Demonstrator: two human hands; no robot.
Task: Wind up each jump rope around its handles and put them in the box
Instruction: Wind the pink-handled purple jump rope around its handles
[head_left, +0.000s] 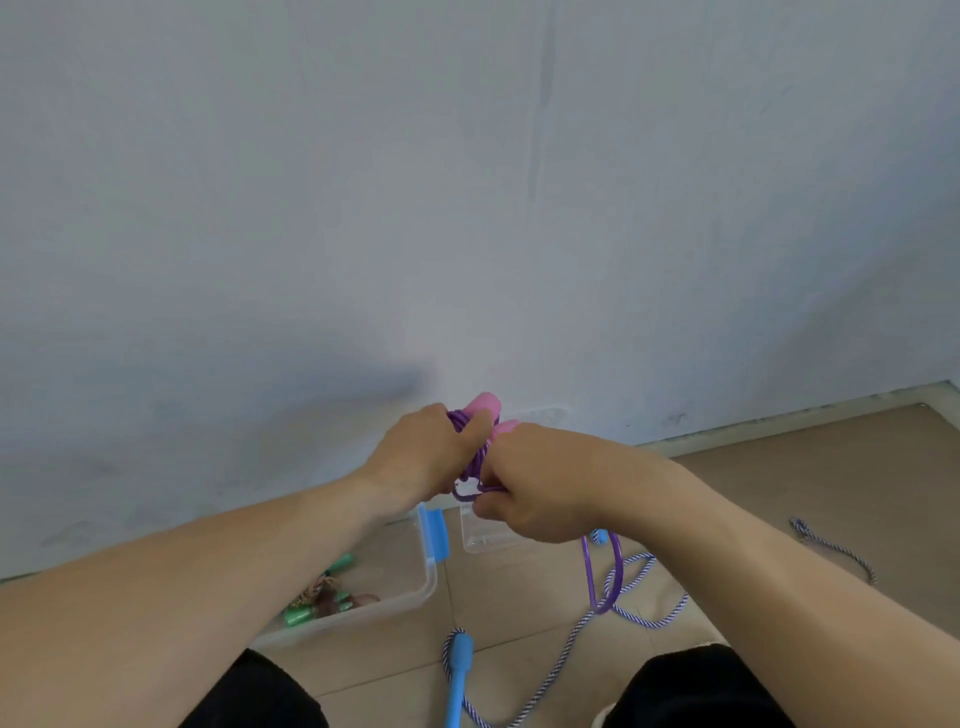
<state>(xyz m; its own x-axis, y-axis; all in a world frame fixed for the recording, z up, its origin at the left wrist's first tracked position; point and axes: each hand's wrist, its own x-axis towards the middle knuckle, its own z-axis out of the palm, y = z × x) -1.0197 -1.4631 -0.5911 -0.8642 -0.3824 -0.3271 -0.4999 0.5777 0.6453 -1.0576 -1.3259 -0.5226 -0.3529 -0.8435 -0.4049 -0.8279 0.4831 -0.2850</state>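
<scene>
Floor (810, 493) here is tan tile, running up to a plain pale wall (467, 182) right in front of you. Your clear box (415, 597) sits on the tile down by your left arm, with a blue latch (435, 530) on its near end, and inside there's a green-handled rope (311, 605) already bundled. A clear lid (485, 540) lies just beside it.

You've got the purple rope (470, 457) up in the air over the box, both hands curled tight on it. Left hand (421, 457) grips the pink handles (485, 408), which sit side by side with their long axis pointing up and away toward the wall. Right hand (545, 488) pinches the cord, and a loose loop (602, 571) dangles below it.

The blue rope (613, 629) sprawls unwound on the tile, one handle (460, 675) between your knees.
</scene>
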